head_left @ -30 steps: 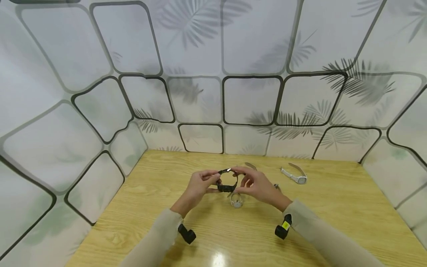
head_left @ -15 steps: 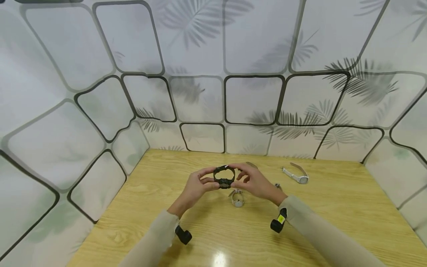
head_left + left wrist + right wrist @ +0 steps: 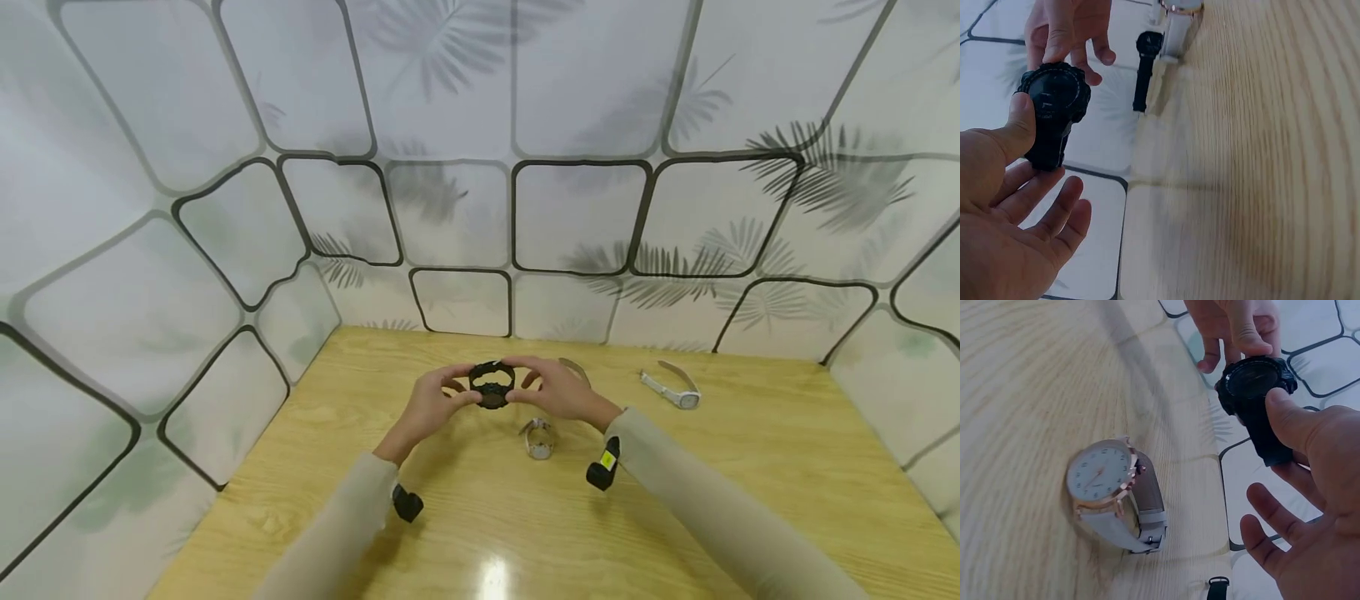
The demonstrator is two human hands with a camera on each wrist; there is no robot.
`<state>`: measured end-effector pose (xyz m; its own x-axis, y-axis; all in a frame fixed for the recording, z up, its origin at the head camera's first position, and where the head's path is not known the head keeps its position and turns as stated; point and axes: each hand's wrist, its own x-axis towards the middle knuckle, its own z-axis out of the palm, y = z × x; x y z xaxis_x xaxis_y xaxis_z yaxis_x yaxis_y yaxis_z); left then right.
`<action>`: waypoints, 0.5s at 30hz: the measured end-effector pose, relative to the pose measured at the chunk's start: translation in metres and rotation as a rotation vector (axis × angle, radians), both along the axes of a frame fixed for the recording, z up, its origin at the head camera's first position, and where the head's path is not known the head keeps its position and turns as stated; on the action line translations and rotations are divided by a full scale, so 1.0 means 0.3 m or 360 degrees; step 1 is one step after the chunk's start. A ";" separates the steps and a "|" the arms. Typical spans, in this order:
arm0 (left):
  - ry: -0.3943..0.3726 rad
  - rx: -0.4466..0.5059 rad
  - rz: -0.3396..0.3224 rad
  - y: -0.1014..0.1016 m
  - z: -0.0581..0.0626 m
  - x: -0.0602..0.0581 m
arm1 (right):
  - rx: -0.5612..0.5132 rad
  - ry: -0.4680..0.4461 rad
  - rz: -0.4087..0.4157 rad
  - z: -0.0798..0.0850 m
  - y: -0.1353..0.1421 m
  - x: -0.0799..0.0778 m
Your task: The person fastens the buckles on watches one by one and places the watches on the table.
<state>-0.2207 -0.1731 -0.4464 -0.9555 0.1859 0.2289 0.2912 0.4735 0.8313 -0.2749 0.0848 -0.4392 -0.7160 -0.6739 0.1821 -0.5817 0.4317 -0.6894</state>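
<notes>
Between both hands, a black digital-style watch (image 3: 492,397) is held up over the table, its strap forming a loop and its round dark face (image 3: 1054,92) toward the person. My left hand (image 3: 429,407) pinches its left side, thumb at the case edge and a fingertip at the strap. From the other side my right hand (image 3: 561,392) pinches it the same way, thumb on the case (image 3: 1254,381). The outer fingers of both hands are spread off the watch. Below the right hand, a white-strapped watch with a rose-gold case (image 3: 1100,472) rests on the table.
Toward the back right of the wooden table (image 3: 750,483) lies a white watch (image 3: 686,399) with its strap spread. A brown strap (image 3: 577,369) shows behind the right hand. Another small black watch (image 3: 1147,50) appears in the left wrist view. Patterned walls (image 3: 465,225) enclose the table.
Both hands have carried the black watch slightly left and farther from the person. Its face has tipped up into view, and the right forearm has shifted left.
</notes>
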 end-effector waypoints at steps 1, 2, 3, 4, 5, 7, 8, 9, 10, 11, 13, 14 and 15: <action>-0.0001 -0.0033 0.0007 -0.006 0.000 -0.007 | 0.0022 -0.0024 0.0006 -0.001 -0.009 -0.008; -0.0017 -0.0050 0.0012 -0.012 -0.001 -0.015 | 0.0039 -0.0039 0.0013 -0.003 -0.018 -0.018; -0.0024 -0.0078 0.0019 -0.017 -0.002 -0.022 | 0.0054 -0.0054 0.0016 -0.005 -0.027 -0.025; -0.0039 -0.0099 0.0026 -0.022 -0.004 -0.030 | 0.0068 -0.0069 0.0019 -0.006 -0.035 -0.032; -0.0055 -0.0123 0.0033 -0.026 -0.005 -0.038 | 0.0084 -0.0087 0.0017 -0.007 -0.044 -0.038; -0.0091 -0.0179 0.0046 -0.034 -0.010 -0.052 | 0.0112 -0.0122 0.0009 -0.008 -0.059 -0.048; -0.0108 -0.0204 0.0048 -0.038 -0.011 -0.058 | 0.0129 -0.0138 0.0004 -0.010 -0.066 -0.053; -0.0127 -0.0234 0.0051 -0.042 -0.014 -0.063 | 0.0143 -0.0166 -0.0006 -0.009 -0.073 -0.055; -0.0150 -0.0254 0.0050 -0.046 -0.016 -0.069 | 0.0163 -0.0187 -0.0016 -0.008 -0.079 -0.057; -0.0163 -0.0275 0.0047 -0.049 -0.019 -0.073 | 0.0180 -0.0202 -0.0019 -0.009 -0.086 -0.059; -0.0191 -0.0306 0.0037 -0.055 -0.024 -0.080 | 0.0214 -0.0243 -0.0035 -0.013 -0.097 -0.064; -0.0205 -0.0314 0.0029 -0.058 -0.027 -0.083 | 0.0225 -0.0264 -0.0038 -0.017 -0.102 -0.066; -0.0220 -0.0323 0.0019 -0.061 -0.031 -0.085 | 0.0236 -0.0289 -0.0044 -0.019 -0.108 -0.068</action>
<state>-0.2461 -0.1914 -0.4559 -0.9775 0.2035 0.0548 0.1748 0.6374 0.7504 -0.2953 0.0525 -0.4451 -0.7464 -0.6636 -0.0508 -0.4405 0.5499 -0.7096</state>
